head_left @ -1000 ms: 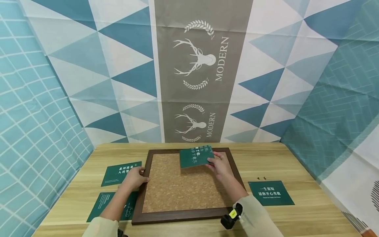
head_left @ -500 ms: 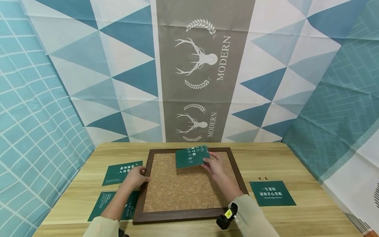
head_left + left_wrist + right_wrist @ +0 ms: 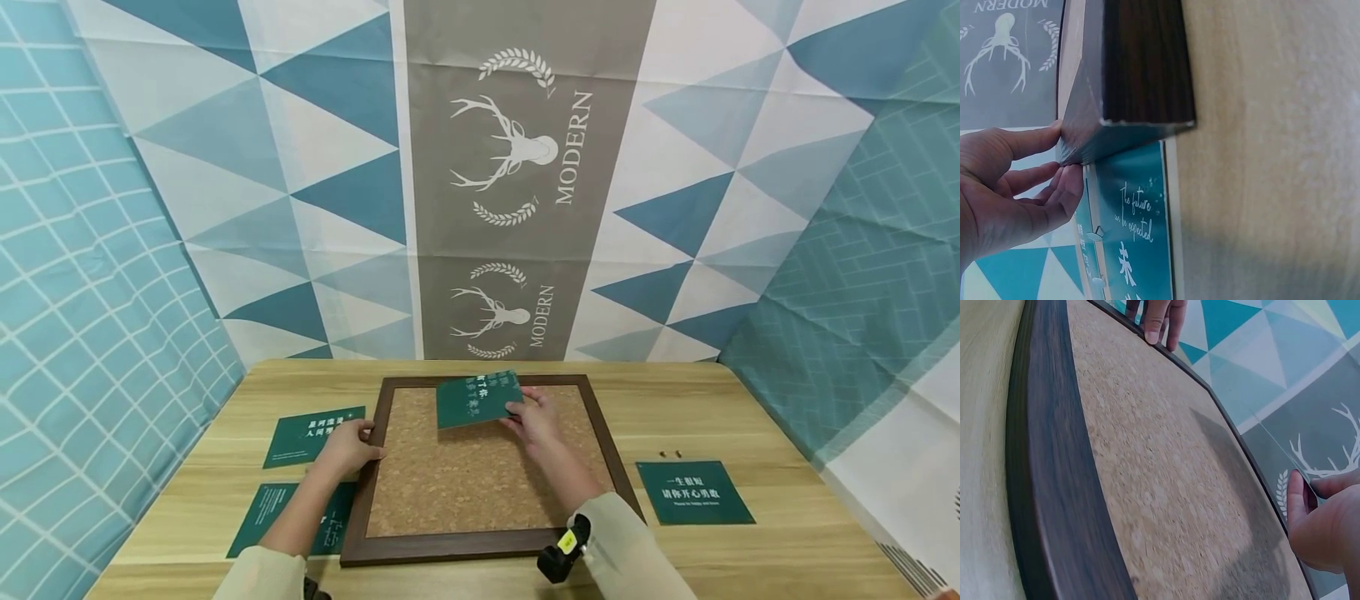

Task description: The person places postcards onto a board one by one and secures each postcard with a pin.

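Green card [image 3: 477,402] is held tilted above the corkboard [image 3: 457,492], its right edge pinched by the right hand [image 3: 536,425]. The corkboard's left edge is gripped by the left hand [image 3: 347,450]. Another card [image 3: 697,493] is seen rightward on the table [image 3: 660,408].

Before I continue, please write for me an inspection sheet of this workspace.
Surface: light wood-grain table.
Job's things: rectangular cork board with dark brown frame; green rectangular printed card, held above it.
Clutter: more green cards at left; another green card at right; two small brass-coloured pieces beyond it.
Hands: left hand holds the frame's left side; right hand pinches the held card.
Cables: nothing seen.
Surroundings: blue, white and grey patterned wall sheet.
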`<state>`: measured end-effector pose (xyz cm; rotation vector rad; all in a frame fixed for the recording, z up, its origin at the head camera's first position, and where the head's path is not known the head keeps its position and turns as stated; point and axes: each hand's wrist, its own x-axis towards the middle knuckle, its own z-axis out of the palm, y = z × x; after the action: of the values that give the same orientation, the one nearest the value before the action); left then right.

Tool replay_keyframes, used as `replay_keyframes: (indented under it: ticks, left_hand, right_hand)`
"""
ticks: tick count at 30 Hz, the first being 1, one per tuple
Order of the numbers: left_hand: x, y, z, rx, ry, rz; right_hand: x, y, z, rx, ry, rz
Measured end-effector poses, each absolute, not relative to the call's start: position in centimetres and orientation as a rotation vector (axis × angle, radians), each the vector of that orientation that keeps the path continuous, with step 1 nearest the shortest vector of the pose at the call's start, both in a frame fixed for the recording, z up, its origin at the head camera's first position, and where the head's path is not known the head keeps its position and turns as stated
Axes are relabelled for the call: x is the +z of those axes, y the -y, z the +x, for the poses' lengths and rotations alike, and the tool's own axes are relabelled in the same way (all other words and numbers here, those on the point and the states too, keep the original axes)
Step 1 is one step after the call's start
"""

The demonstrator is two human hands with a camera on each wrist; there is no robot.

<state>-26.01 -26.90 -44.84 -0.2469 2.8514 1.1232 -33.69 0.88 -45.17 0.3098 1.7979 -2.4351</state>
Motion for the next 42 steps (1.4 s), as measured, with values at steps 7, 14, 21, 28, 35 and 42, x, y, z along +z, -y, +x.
replay_keyframes:
  ticks: [7,14,21,28,35,42]
  left_hand:
    - [-45.0,27.0,-26.1,1.127,-2.844,-0.269]
    - [-45.1,26.9,-26.2,1.145,-2.835,-0.278]
    - [-45.0,27.0,-26.1,1.14,-2.845,-0.262]
    - [-45.0,27.0,-26.0,1.155,-2.834,-0.289]
    - [-44.9,26.9,-26.0,1.154,-2.83,-0.297]
    - [-45.0,26.9,-26.0,1.159,-2.824,-0.312]
  right_hand:
    - [-45.4,0.0,-33.7,-2.43,-1.793,0.296]
    - [-45.7,0.9,-33.6,-2.454,-1.784,0.28]
    - [-45.9,1.9,-33.5,-2.441,-1.79,0.306]
    - [-45.8,2.9,-33.3,-2.437,-1.769,0.345]
    - [-46.1,3.5,-33.3,-2.428,-1.766,0.346]
    - [-46.5,4.0,-33.3,-2.416,-1.8,0.343]
